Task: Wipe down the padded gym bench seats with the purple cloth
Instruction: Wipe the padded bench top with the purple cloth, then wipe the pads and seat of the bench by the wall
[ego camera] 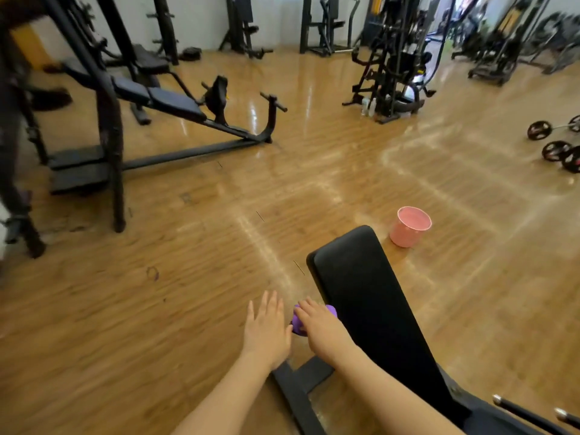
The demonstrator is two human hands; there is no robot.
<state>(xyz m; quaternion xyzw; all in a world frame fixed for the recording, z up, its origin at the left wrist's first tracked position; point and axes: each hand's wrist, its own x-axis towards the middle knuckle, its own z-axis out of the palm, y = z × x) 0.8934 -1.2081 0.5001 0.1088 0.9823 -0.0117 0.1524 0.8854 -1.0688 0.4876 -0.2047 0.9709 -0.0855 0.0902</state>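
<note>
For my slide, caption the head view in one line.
Right hand grips a crumpled purple cloth beside the black padded bench; left hand open, round pink bucket beyond.

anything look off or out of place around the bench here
Nothing spilled or broken. The pink bucket stands upright on the floor beyond the bench; the right hand holds the purple cloth at the pad's edge.

We see the purple cloth point(314, 318) bunched under the right grip point(317, 321), mostly hidden, pressed at the left edge of the black padded bench seat point(367, 296); the long, glossy pad stretches beyond that grip and slants off to its right
</note>
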